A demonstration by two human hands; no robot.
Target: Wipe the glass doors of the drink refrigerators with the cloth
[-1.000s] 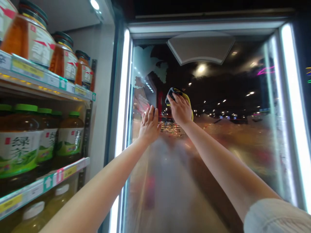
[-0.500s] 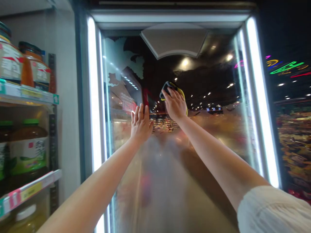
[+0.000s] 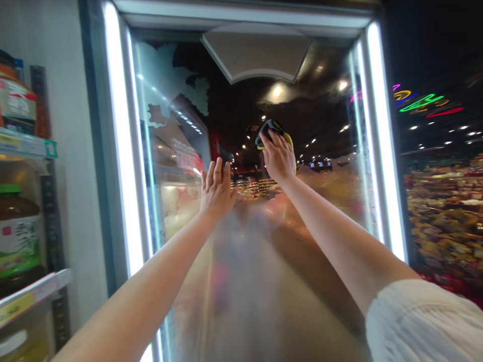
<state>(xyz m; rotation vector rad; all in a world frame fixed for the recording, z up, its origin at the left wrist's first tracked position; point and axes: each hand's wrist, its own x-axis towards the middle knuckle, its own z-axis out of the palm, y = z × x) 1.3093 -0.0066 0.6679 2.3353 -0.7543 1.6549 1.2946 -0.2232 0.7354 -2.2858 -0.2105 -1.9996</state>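
A framed glass door (image 3: pixel 241 301) with bright light strips down both sides fills the middle; its lower part looks fogged, its upper part clearer and reflective. My left hand (image 3: pixel 217 190) lies against the glass with its fingers spread and nothing in it. To the right and slightly higher, my right hand (image 3: pixel 278 155) presses a dark cloth with a yellow edge (image 3: pixel 267 131) to the glass. Part of the cloth is hidden under the palm and fingers.
Shelves on the left hold a jar with a red and white label (image 3: pixel 18 103) and a green-capped bottle (image 3: pixel 18 236), with price strips (image 3: pixel 26 301) on their edges. Coloured neon lines (image 3: pixel 422 103) and blurred goods (image 3: pixel 445 216) show at the right.
The view has turned right, so the door frame and shelves sit further left. Relative to the glass, my right hand and the cloth have shifted right. My left hand is also slightly further right against it.
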